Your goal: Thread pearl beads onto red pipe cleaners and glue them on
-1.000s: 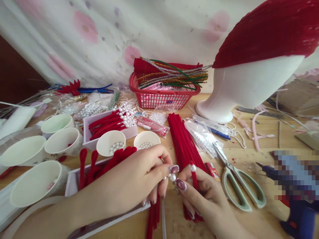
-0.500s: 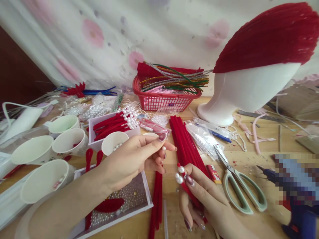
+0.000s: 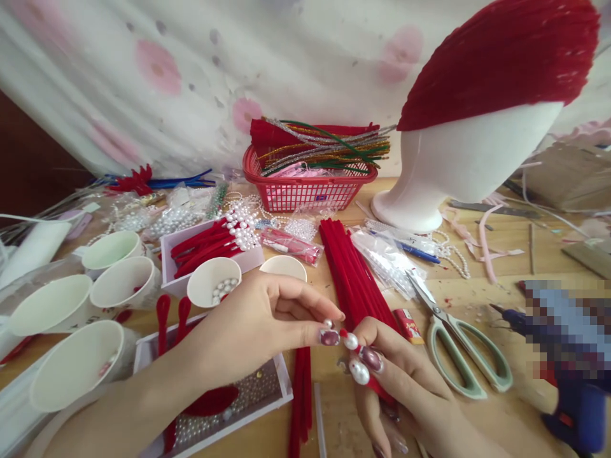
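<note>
My left hand point(image 3: 267, 324) pinches a small white pearl bead point(image 3: 328, 324) between thumb and forefinger, right at the tip of a red pipe cleaner point(image 3: 377, 388). My right hand point(image 3: 401, 381) grips that red pipe cleaner, which carries two larger pearls point(image 3: 356, 356) near its end. Both hands meet over the wooden table point(image 3: 477, 426), just in front of a long bundle of red pipe cleaners point(image 3: 351, 273). A white tray point(image 3: 281, 394) of loose pearls and red pieces lies under my left wrist.
Paper cups point(image 3: 119, 280) stand at left, two holding pearls. A red basket point(image 3: 305, 184) of mixed pipe cleaners sits at the back. A white foam head point(image 3: 458, 172) wears a red cap. Scissors point(image 3: 458, 350) and a blue glue gun point(image 3: 568, 394) lie at right.
My left hand came back down from beside the cup to the pipe cleaner's tip with a small pearl. My right hand tilted the stem slightly, so its two pearls sit lower.
</note>
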A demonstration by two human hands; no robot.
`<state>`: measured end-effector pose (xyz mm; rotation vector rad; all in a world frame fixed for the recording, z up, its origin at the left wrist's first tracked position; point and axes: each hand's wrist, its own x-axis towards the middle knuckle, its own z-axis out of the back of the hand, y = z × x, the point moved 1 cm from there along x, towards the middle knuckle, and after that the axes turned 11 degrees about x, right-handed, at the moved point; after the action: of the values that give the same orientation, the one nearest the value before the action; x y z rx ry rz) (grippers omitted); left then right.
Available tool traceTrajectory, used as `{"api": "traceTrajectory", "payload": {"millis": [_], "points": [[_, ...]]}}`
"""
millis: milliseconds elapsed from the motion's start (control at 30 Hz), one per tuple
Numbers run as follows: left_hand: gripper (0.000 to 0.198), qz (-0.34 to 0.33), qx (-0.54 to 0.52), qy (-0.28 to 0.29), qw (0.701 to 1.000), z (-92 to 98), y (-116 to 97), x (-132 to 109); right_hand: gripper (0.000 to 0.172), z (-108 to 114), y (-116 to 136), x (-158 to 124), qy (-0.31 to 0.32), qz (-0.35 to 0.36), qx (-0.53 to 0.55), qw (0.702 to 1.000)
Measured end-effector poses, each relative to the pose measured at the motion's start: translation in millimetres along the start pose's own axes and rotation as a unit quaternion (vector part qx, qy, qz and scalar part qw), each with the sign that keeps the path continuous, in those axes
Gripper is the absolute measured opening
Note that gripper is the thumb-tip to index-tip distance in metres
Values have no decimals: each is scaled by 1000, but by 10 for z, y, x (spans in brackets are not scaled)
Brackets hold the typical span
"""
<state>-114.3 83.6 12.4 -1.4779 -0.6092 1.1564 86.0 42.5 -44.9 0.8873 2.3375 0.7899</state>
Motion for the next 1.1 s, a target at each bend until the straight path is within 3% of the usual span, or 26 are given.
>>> {"api": "traceTrajectory", "payload": {"millis": [233,600,933,1100], "points": [[14,15,-17,14,1000,-32,-53,-48,35,-32,89,-24,20,-21,-2,1000],[10,29,13,-27,999,-9,-86,-53,40,-77,189,16,35,-48,0,998],[12,-49,109,-90,989,-82,-130,-136,35,-78,177,11,55,-33,2,998],[7,-37,99,-73,992,-58,-131,-135,34,-71,196,36,56,-29,14,998]]}}
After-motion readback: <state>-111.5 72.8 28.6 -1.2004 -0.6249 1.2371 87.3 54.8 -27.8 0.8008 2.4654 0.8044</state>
